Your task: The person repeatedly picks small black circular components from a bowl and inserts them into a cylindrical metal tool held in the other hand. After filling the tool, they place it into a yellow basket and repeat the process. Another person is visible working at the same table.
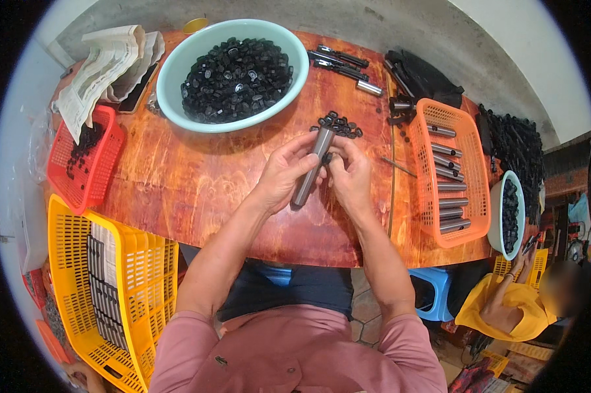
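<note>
My left hand [282, 171] is wrapped round a dark grey metal tube [315, 160], which slants over the table with its lower end toward me. Beside it my right hand [352, 173] is closed, its thumb and fingers pinching a small black plastic piece [327, 158] against the tube's side. The fingers partly cover that piece, so its full shape is hidden. Just beyond the hands lies a small heap of black ring-like pieces [340, 124] on the reddish-brown wooden table [243, 216].
A pale green basin [297, 52] of black pieces stands at the back. On the right, an orange basket [433, 237] holds several tubes, near a smaller basin [498, 223]. Red [115, 147] and yellow baskets [135, 229] flank the left side. A person in yellow [505, 308] sits at lower right.
</note>
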The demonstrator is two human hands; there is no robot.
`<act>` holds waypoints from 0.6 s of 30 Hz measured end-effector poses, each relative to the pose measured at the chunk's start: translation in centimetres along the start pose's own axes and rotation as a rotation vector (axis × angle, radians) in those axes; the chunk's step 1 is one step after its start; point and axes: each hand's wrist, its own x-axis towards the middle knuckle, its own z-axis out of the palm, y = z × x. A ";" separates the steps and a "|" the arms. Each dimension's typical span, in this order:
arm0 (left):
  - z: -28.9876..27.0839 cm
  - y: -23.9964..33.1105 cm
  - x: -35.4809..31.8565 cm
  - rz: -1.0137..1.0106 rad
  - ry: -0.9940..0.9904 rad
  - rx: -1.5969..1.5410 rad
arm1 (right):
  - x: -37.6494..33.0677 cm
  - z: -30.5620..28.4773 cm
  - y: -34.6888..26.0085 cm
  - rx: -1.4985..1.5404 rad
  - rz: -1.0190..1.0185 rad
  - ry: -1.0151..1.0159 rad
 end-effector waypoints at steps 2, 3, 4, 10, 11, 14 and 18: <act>-0.1 -0.1 0.2 0.014 0.046 -0.006 | 0.2 0.0 0.4 0.025 -0.031 0.029; -0.2 -0.1 0.3 0.021 0.070 -0.009 | 0.3 0.0 0.3 0.071 -0.029 0.038; -0.4 -0.3 0.5 0.043 0.091 -0.020 | 0.3 0.1 0.2 0.116 -0.028 0.047; -1.0 -0.2 0.9 0.034 0.168 -0.069 | 0.3 0.3 0.7 0.013 0.024 0.000; -1.0 -0.2 0.9 0.020 0.166 -0.061 | 0.4 0.2 1.0 -0.005 0.026 -0.005; -1.2 0.0 0.9 -0.039 0.154 -0.066 | 0.6 -0.2 1.1 -0.103 -0.041 0.023; -1.1 0.4 0.7 -0.093 0.119 -0.106 | 1.0 -2.1 0.8 -0.287 -0.148 0.129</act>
